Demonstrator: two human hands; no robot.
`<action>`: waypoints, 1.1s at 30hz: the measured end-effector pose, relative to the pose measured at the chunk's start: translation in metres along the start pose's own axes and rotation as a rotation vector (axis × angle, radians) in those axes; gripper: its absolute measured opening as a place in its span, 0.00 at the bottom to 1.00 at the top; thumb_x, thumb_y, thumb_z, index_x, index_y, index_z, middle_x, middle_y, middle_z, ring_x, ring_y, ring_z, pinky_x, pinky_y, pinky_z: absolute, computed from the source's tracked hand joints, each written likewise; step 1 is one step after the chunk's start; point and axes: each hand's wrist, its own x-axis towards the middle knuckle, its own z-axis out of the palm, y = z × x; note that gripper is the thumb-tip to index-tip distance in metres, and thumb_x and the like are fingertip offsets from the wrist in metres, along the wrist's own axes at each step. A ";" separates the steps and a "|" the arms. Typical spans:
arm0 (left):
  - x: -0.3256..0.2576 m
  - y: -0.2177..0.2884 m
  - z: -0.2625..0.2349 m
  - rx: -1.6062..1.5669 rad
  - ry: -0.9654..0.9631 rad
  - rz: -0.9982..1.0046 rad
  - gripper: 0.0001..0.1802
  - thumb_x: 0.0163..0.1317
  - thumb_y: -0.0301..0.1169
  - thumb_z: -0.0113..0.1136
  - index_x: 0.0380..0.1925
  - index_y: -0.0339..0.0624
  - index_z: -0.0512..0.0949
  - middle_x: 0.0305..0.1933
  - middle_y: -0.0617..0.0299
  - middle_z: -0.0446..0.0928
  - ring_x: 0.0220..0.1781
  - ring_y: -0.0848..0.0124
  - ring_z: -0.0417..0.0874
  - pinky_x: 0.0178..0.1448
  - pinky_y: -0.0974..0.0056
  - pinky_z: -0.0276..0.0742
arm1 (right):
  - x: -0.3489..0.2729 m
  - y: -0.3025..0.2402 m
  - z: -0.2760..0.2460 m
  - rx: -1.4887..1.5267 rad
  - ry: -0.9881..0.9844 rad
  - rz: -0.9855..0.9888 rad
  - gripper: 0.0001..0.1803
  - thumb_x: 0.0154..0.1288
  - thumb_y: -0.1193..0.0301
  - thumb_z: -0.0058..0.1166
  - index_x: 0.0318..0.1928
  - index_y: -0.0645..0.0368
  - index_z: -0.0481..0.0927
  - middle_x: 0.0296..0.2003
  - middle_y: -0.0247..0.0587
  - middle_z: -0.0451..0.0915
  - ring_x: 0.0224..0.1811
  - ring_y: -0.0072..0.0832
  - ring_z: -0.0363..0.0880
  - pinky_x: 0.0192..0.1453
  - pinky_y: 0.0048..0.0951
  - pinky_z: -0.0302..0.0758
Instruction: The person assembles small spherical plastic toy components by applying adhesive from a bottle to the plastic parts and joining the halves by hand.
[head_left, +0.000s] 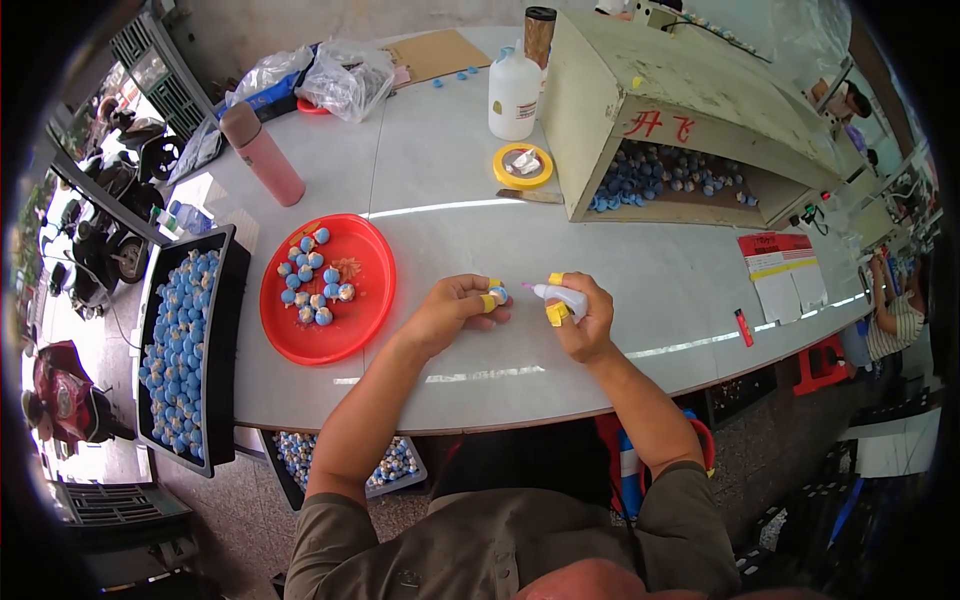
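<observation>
My left hand (462,308), with yellow wraps on thumb and fingertip, pinches a small blue-and-white ball (499,295) above the grey table. Just to its right, my right hand (585,318) is closed round a small whitish squeeze bottle (566,299). The bottle's thin pink nozzle points left at the ball, a short gap away from it. Yellow wraps also cover fingers of that hand. Left of my left arm lies a red round tray (377,318) with several similar blue balls (318,260) on it.
A black crate (222,350) full of blue balls stands at the table's left end. Behind are a pink flask (265,160), a white bottle (514,95), yellow tape roll (523,181) and a brush (530,196). A cream metal box (590,140) holds blue pieces; a red lighter (743,327) lies right.
</observation>
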 end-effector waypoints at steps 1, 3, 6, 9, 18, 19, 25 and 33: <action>0.001 0.000 0.000 -0.029 -0.005 -0.013 0.18 0.64 0.30 0.61 0.51 0.33 0.75 0.47 0.55 0.81 0.47 0.69 0.84 0.47 0.70 0.78 | -0.001 0.001 0.000 -0.023 0.002 -0.001 0.12 0.58 0.74 0.59 0.41 0.65 0.75 0.29 0.43 0.80 0.29 0.28 0.79 0.34 0.26 0.75; 0.002 0.000 -0.001 -0.056 -0.008 -0.023 0.17 0.64 0.29 0.61 0.50 0.33 0.75 0.48 0.55 0.81 0.48 0.69 0.84 0.48 0.70 0.78 | -0.001 0.000 -0.001 -0.045 0.004 -0.007 0.14 0.58 0.74 0.59 0.43 0.65 0.74 0.31 0.42 0.80 0.32 0.27 0.80 0.37 0.26 0.76; 0.003 -0.003 -0.004 -0.101 0.004 -0.022 0.16 0.63 0.29 0.60 0.50 0.34 0.74 0.48 0.55 0.80 0.48 0.68 0.84 0.49 0.69 0.79 | 0.004 -0.007 -0.007 0.032 0.009 0.169 0.15 0.63 0.75 0.57 0.48 0.66 0.71 0.40 0.43 0.81 0.39 0.25 0.80 0.46 0.26 0.75; 0.003 -0.006 -0.008 -0.126 -0.001 -0.001 0.16 0.64 0.28 0.60 0.49 0.35 0.73 0.47 0.55 0.80 0.47 0.67 0.84 0.49 0.68 0.79 | 0.011 -0.008 -0.031 0.142 -0.025 0.457 0.16 0.64 0.78 0.56 0.51 0.66 0.71 0.49 0.47 0.81 0.47 0.24 0.80 0.56 0.25 0.74; 0.006 -0.002 -0.001 -0.129 -0.059 -0.006 0.17 0.64 0.28 0.61 0.50 0.36 0.71 0.47 0.54 0.80 0.46 0.67 0.83 0.47 0.68 0.79 | -0.021 0.054 -0.186 -0.559 0.543 0.577 0.13 0.59 0.76 0.62 0.44 0.62 0.76 0.35 0.32 0.78 0.36 0.22 0.74 0.44 0.25 0.72; 0.006 -0.001 0.000 -0.117 -0.034 -0.001 0.17 0.64 0.27 0.61 0.50 0.37 0.71 0.47 0.55 0.80 0.46 0.67 0.83 0.46 0.68 0.79 | -0.024 0.059 -0.197 -0.680 0.553 0.593 0.14 0.57 0.76 0.63 0.44 0.63 0.77 0.33 0.36 0.79 0.34 0.25 0.75 0.43 0.26 0.73; 0.004 -0.004 -0.002 -0.149 -0.002 0.017 0.16 0.63 0.24 0.60 0.50 0.36 0.70 0.47 0.54 0.80 0.44 0.67 0.84 0.45 0.69 0.80 | -0.036 0.070 -0.191 -0.923 0.648 0.459 0.21 0.55 0.78 0.61 0.50 0.64 0.72 0.44 0.47 0.75 0.45 0.36 0.74 0.49 0.35 0.72; 0.006 -0.008 -0.003 -0.152 0.062 0.040 0.14 0.63 0.21 0.56 0.48 0.36 0.69 0.46 0.51 0.79 0.43 0.67 0.84 0.45 0.70 0.83 | 0.022 0.053 -0.119 -0.785 0.246 0.041 0.16 0.54 0.84 0.55 0.45 0.61 0.73 0.42 0.48 0.75 0.45 0.45 0.76 0.43 0.43 0.75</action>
